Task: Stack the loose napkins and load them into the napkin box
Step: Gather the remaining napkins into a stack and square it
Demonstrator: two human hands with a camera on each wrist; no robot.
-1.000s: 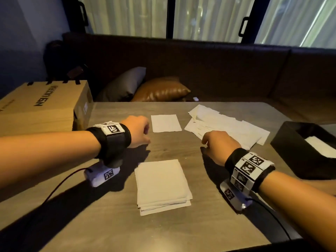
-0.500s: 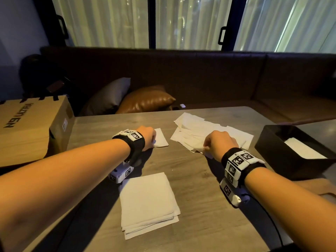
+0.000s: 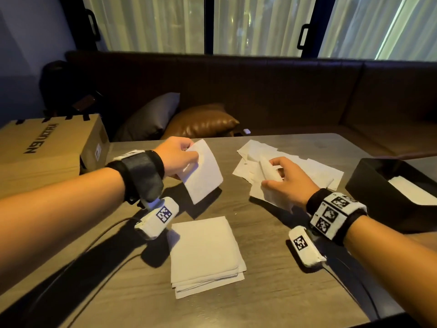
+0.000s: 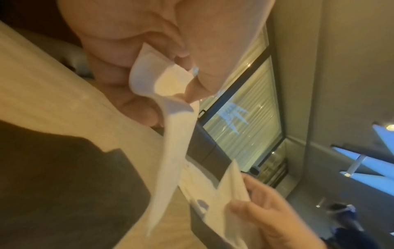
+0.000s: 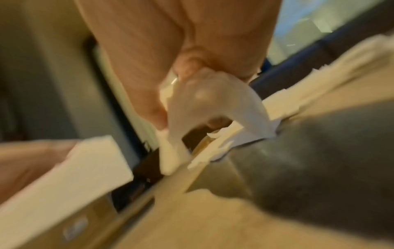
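Note:
My left hand (image 3: 182, 159) pinches one white napkin (image 3: 203, 172) by its edge and holds it above the table; the left wrist view shows the napkin (image 4: 170, 134) hanging from thumb and fingers. My right hand (image 3: 283, 183) pinches another napkin (image 3: 268, 172) lifted from the loose pile (image 3: 307, 165) at the table's far right; in the blurred right wrist view this napkin (image 5: 209, 104) bends over the fingers. A squared stack of napkins (image 3: 204, 252) lies near the front middle. The black napkin box (image 3: 369, 188) stands at the right with a napkin (image 3: 416, 192) inside.
A cardboard box (image 3: 47, 147) sits on the table's left end. Behind the wooden table (image 3: 272, 292) runs a dark sofa with a grey cushion (image 3: 151, 117) and a brown cushion (image 3: 203, 121). Cables trail from both wrist cameras across the table front.
Both hands have lifted: the left raised the single napkin off the table, the right pulled a napkin up from the loose pile. The head camera has come closer.

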